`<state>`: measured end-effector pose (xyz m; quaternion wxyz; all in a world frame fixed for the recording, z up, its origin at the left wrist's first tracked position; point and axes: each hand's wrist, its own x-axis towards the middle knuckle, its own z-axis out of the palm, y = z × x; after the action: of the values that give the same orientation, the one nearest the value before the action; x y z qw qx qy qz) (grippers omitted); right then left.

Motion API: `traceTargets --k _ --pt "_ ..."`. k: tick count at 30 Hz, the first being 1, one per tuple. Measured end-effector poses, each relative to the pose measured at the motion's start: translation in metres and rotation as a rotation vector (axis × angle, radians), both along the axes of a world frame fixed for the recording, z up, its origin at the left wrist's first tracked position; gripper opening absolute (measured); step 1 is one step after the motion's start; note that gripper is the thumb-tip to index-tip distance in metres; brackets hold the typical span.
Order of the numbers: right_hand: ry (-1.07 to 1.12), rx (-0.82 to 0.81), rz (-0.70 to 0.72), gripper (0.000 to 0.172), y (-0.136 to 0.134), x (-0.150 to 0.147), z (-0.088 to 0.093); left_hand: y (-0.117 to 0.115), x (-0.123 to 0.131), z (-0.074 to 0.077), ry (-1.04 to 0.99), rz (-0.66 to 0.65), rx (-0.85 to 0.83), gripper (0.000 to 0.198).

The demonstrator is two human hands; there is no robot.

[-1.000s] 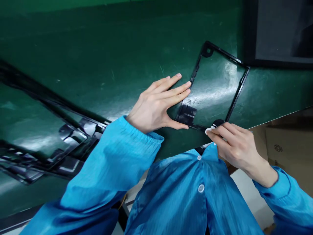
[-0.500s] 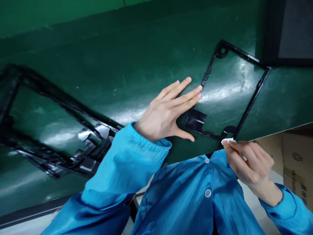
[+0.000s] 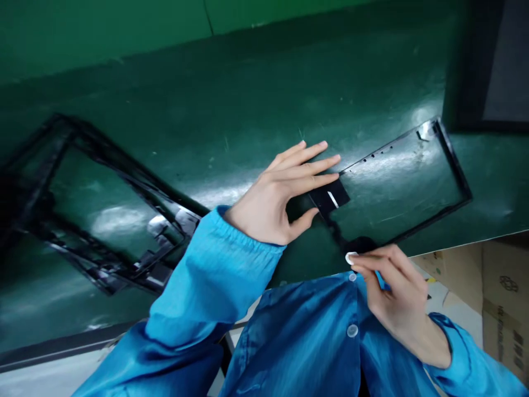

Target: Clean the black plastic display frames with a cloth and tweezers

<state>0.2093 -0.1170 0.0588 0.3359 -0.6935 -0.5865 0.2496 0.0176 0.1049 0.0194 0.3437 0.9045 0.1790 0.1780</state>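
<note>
A thin black rectangular plastic frame lies on the green table, turned at a slant, with a dark square plate at its left corner. My left hand rests palm down with fingers spread, its fingertips and thumb at that corner. Between the thumb and fingers of my right hand is a small white cloth, pinched against the frame's near corner. The underside of the cloth and the part of the corner beneath it are hidden.
Several similar black frames lie overlapped on the table at left. A dark panel with a grey face stands at the far right. Cardboard boxes sit below the table's edge at right.
The black frame has swung clockwise, its far end now pointing right. My right hand has moved left with the white cloth, and my left thumb has come in to the frame's corner.
</note>
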Motion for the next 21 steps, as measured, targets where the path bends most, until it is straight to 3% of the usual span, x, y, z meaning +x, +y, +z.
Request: traceTargets --k 3,8,14,17,21 --pt "0.390 -0.053 -0.165 0.009 0.017 0.002 0.007 -0.001 0.002 -0.005 -0.003 0.115 0.100 0.058" --pt "0.783 0.002 -0.167 0.008 0.021 0.017 0.007 0.000 0.004 -0.020 -0.036 0.172 0.205 0.053" --pt "0.867 -0.051 -0.165 0.003 0.015 0.016 0.012 -0.006 0.012 -0.031 -0.077 0.105 0.258 0.053" --pt "0.835 -0.053 -0.146 0.003 0.017 0.017 0.017 -0.009 0.015 -0.023 -0.166 0.140 0.263 0.057" --pt "0.678 -0.030 -0.161 0.009 0.027 0.015 0.020 -0.026 0.023 -0.006 -0.367 0.147 0.130 0.044"
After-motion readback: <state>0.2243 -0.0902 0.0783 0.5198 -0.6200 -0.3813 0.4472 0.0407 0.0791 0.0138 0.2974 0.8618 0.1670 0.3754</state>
